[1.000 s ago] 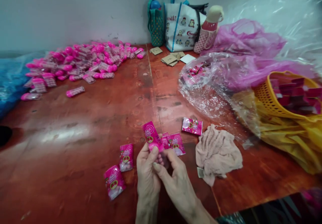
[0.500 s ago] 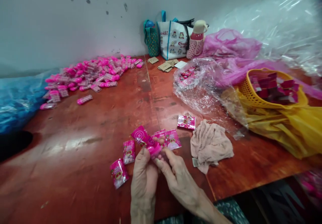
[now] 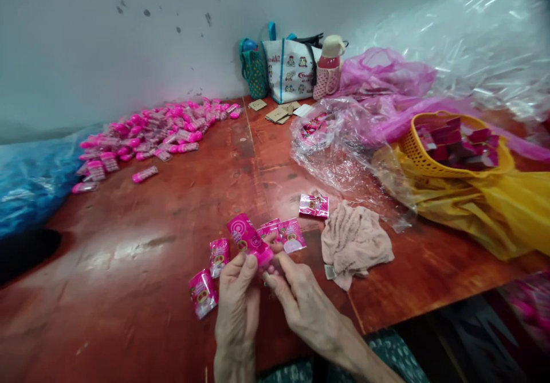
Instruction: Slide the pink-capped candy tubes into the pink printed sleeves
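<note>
Both hands meet near the front edge of a red-brown table [image 3: 150, 222]. My left hand [image 3: 236, 297] and my right hand [image 3: 301, 300] pinch one pink candy packet [image 3: 248, 238] with a spiral print, its top end sticking up above the fingers. Around the hands lie loose pink packets: one by the left wrist [image 3: 201, 292], one above it [image 3: 219, 255], a pair just past the fingers [image 3: 289, 235] and one farther right [image 3: 314, 205].
A crumpled beige cloth [image 3: 354, 242] lies right of the hands. A heap of pink capsules [image 3: 150, 133] fills the back left. A clear plastic bag [image 3: 339, 145], a yellow basket [image 3: 455, 148] of red boxes, pink plastic and tote bags [image 3: 287, 67] stand at the right and back.
The held packet has tipped from upright to leaning left and the hands have shifted slightly left. The camera has pulled back and tilted up.
</note>
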Demonstrator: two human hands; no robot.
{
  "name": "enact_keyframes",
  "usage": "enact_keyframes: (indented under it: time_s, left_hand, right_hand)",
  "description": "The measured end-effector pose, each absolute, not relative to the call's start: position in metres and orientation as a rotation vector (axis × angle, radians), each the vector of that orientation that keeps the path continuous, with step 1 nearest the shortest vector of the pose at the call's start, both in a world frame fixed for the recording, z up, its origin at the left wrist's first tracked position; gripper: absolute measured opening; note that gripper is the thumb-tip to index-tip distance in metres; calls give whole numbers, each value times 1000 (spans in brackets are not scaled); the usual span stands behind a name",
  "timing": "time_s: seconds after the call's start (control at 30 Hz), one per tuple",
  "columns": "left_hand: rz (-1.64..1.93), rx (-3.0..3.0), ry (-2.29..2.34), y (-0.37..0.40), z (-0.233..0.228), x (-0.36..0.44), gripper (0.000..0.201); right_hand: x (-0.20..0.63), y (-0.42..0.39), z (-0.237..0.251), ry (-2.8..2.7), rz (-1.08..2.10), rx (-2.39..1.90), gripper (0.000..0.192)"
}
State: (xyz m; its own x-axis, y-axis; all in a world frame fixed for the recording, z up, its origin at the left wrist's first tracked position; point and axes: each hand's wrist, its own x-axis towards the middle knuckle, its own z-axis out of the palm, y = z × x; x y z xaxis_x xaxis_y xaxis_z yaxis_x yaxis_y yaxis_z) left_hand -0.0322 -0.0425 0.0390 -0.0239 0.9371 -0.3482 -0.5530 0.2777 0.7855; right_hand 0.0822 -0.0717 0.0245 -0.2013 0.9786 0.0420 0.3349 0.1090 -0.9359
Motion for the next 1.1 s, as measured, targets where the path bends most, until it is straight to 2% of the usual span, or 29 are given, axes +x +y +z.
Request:
enact_keyframes:
  time_s: [0.07,0.2,0.27,0.37,0.53,0.63,0.8,0.97,1.1]
  left_hand:
    - [1236,482,981,-42,39,-35,15]
    - [1197,460,1001,-41,39,-37,19]
    - [1206,460,1034,-41,40,-35,20]
    - [1229,486,1104,-41,44,-33,21]
    - [1111,679,1109,-38,47,-40,17]
    - [1053,713,1018,-36,46,-45,18]
    - [1154,537,993,-35,40,-32,21]
    - [1263,354,1066,-32,36,-17,20]
    - [1238,387,1125,-28,36,-19,15]
  right_hand:
    - [85,-69,26,-1662,1163,-1295,38]
    - [88,-60,31,-1631,1318,-1217,22]
    - [86,-57,33,-1599,1385,-1144,21]
    - [85,-58,32,-1586,1361,-1181,19]
    - [93,-67,31,-1644,1385,-1282,32]
    - [98,-64,38,-1669,1424,-1240,24]
    - [91,-56,40,-1652,1363,-1243,21]
    - [77,-59,28,-1670,1167,-1345,31]
    - [82,-61,28,-1687,1232,-1367,36]
